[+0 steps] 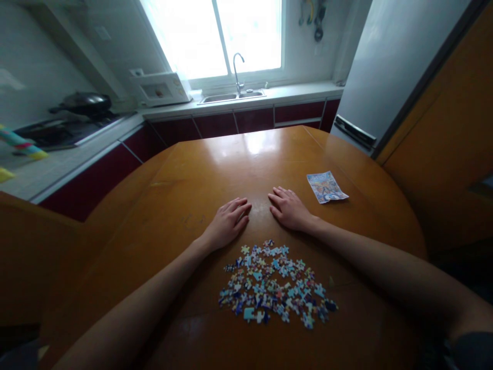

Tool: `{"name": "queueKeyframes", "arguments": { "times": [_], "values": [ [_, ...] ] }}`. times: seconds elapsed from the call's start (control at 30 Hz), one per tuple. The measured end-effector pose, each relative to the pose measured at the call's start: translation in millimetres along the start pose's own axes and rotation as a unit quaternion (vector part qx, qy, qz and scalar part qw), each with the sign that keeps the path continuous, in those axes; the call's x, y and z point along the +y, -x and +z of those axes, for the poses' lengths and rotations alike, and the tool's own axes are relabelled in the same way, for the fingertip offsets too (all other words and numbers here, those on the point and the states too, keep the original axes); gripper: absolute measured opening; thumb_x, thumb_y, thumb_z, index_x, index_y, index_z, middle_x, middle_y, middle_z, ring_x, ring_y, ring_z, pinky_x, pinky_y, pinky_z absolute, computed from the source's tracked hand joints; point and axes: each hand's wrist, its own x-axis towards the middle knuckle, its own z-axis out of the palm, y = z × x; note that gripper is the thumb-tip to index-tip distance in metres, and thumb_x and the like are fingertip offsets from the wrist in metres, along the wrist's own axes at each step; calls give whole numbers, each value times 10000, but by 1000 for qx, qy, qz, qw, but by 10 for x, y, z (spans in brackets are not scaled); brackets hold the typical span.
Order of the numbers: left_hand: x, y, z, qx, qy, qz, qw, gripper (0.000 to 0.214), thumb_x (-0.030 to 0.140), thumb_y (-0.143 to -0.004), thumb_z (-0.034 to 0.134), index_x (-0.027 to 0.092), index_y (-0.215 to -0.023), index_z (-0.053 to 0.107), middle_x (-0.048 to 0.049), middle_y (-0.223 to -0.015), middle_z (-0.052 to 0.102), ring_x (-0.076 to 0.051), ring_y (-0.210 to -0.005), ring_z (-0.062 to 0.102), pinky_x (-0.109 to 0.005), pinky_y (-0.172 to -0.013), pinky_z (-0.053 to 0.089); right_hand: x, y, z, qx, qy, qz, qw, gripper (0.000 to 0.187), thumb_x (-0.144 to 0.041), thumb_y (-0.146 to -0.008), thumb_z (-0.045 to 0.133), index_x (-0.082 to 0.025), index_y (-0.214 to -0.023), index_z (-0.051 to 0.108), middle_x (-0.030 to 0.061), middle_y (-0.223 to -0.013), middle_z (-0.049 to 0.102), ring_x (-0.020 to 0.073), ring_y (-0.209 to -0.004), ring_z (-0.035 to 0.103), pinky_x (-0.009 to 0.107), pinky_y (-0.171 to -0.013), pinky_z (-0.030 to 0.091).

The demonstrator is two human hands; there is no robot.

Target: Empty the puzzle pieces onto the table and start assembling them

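My left hand (228,221) lies flat on the wooden table (154,241), palm down, with its fingers stretched out and nothing in them. To the right of it, my right hand (288,208) rests the same way, fingers extended and holding nothing. A small gap of bare wood separates the two hands. On my side of them, between my forearms, a heap of loose jigsaw puzzle pieces (279,293) spreads over the tabletop, touched by neither hand. Beyond my right hand is a creased picture sheet (326,187) printed in blue and orange.
Past the table's far edge runs a counter with a sink (231,97), a tap (238,72) and a white microwave (162,88). On the left, a black pan (87,103) sits on the stove. A grey fridge (393,67) stands at the right.
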Motion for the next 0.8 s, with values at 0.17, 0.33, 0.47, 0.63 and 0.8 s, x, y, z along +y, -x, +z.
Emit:
{"name": "queueKeyframes", "arguments": {
  "times": [0.17,0.33,0.47,0.63,0.8],
  "values": [
    [2,-4,4,-1,-4,0,1000,425,377,-1011,427,220,-1381,566,-95,-1478,511,-281,-1381,442,-495,-1165,359,2,-3,11,-3,-3,2,1000,506,-367,-985,461,-146,-1436,525,164,-1571,394,291,-1468,318,466,-1205,210],
    [2,-9,6,-4,-8,3,1000,425,371,-1010,430,215,-1381,565,-97,-1474,514,-278,-1376,448,-485,-1164,362,15,-6,28,1,-7,-2,1000,506,-364,-984,468,-142,-1434,527,175,-1569,392,294,-1471,310,471,-1205,202],
    [-5,-7,8,-3,-14,4,1000,426,376,-1015,418,212,-1381,562,-95,-1478,510,-273,-1376,447,-482,-1158,368,23,-7,34,4,-5,-4,1000,504,-364,-983,466,-140,-1431,531,171,-1569,393,297,-1469,313,467,-1204,205],
    [-11,-7,14,-2,-15,5,1000,424,381,-1014,420,215,-1374,568,-95,-1470,518,-273,-1376,448,-479,-1157,369,18,-2,32,2,-4,-1,1000,501,-369,-985,464,-150,-1430,531,164,-1569,396,291,-1473,307,467,-1202,210],
    [-20,-6,23,2,-6,2,1000,425,386,-1010,427,232,-1382,563,-88,-1471,517,-275,-1381,441,-486,-1161,364,15,-1,20,0,-8,1,1000,504,-369,-986,462,-148,-1435,526,162,-1573,391,293,-1474,305,467,-1206,203]
  ]
}}
